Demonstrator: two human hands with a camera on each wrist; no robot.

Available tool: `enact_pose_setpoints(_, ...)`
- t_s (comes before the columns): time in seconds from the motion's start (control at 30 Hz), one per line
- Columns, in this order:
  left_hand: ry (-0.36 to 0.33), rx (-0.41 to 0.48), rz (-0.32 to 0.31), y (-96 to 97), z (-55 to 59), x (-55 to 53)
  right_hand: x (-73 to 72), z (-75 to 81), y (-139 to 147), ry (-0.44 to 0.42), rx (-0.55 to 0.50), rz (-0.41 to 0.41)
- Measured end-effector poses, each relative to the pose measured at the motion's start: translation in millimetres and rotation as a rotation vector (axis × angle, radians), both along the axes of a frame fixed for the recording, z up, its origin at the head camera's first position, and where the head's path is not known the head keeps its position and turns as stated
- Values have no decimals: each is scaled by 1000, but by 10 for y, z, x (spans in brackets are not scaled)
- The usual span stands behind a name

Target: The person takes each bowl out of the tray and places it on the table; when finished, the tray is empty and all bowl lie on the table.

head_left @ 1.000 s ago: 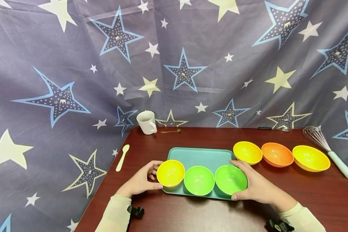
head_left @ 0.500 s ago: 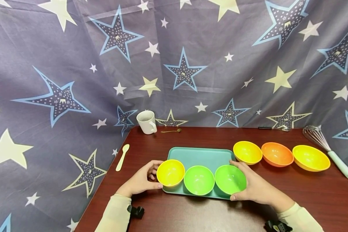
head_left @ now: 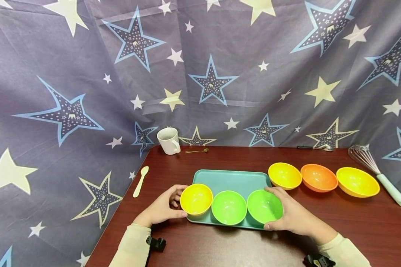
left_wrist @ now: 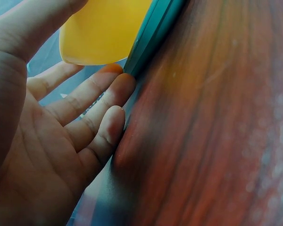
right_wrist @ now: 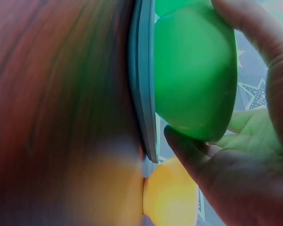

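Note:
Three small bowls stand in a row along the near side of a teal tray. At the left end is a yellow bowl; my left hand holds its outer side between thumb and fingers. A green bowl sits in the middle, untouched by either hand. My right hand grips the second green bowl at the right end, its thumb near and its fingers far. In the right wrist view this green bowl rests on the tray, with fingers and thumb spread round its wall.
Right of the tray, a yellow bowl, an orange bowl and another yellow bowl line up beside a whisk. A white mug and small spoon stand at the back left. A cream spoon lies near the left edge.
My right hand has shifted slightly left, bringing the right-hand green bowl closer to the middle one. My left hand and the yellow bowl have stayed put.

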State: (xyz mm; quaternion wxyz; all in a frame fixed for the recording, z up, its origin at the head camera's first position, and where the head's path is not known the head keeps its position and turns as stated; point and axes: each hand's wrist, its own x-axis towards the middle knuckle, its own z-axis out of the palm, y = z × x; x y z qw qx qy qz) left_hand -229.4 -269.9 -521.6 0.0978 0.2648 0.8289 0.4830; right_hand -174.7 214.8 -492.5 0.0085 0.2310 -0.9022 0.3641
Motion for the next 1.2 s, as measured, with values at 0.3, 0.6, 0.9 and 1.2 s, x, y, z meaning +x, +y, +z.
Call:
enact_pose_setpoints(0.3, 2, 5, -4, -4, -8, -3, 4, 10, 4, 4, 8, -22)
enact_pose_setpoints(0.6, 9, 2, -7, -6, -20, -14, 26, 92, 44, 57, -9, -46)
enact_pose_setpoints(0.9, 8, 1, -5, 3, -9, -3, 18, 170, 167, 59, 7, -81)
enact_pose_setpoints(1.2, 3, -5, 2, 3, -11, -3, 73, 168, 370, 48, 30, -132)
